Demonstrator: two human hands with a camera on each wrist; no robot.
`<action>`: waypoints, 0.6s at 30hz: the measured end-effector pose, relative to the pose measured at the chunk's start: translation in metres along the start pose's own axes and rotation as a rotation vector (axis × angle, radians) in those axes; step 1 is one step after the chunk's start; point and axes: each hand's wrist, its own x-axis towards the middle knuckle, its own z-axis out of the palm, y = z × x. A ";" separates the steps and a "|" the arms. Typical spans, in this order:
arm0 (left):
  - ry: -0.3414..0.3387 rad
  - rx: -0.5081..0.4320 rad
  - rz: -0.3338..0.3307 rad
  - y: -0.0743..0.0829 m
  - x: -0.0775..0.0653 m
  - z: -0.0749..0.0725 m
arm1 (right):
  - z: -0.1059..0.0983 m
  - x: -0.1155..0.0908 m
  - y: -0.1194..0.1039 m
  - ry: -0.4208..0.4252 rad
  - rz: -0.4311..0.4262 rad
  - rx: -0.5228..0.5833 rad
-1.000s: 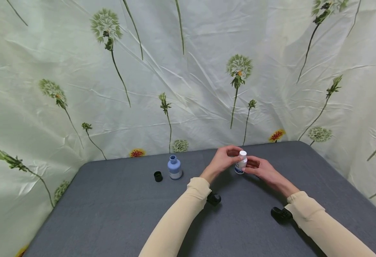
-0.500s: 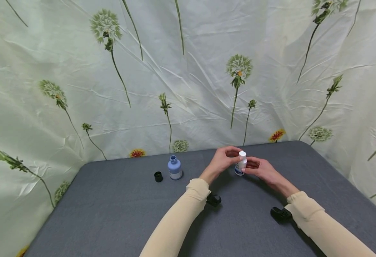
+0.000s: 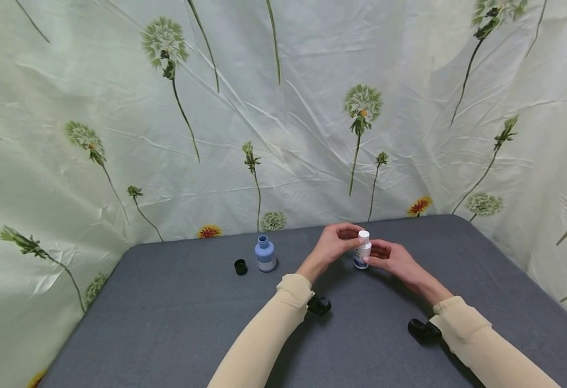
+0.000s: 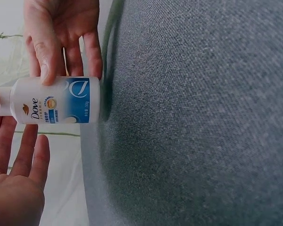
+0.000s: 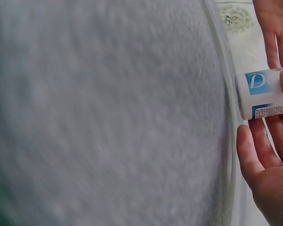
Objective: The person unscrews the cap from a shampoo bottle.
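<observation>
A small white Dove lotion bottle [image 3: 362,255] with a blue label stands upright near the back of the table, its white cap [image 3: 363,235] on top. My left hand [image 3: 333,243] pinches the cap from the left between thumb and fingers. From the right, my right hand [image 3: 398,262] grips the bottle's body. In the left wrist view the bottle [image 4: 59,100] appears sideways, the right thumb pressed on its front and the left thumb at the cap. The right wrist view shows only the bottle's lower part [image 5: 262,94], between the hands' fingers.
To the left stands a blue bottle [image 3: 265,254] with an open neck. Beside it lies a black screw cap [image 3: 240,267]. A grey cloth covers the table [image 3: 167,318], and a flower-printed curtain [image 3: 302,124] hangs along its back edge.
The white bottle and both hands have shifted slightly toward me and a little left. Both hands keep their hold. The blue bottle and black cap stay put; the head view shifts slightly.
</observation>
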 end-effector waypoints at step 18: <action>0.055 -0.029 0.014 -0.003 -0.028 -0.018 | 0.027 -0.010 -0.013 0.004 -0.019 -0.018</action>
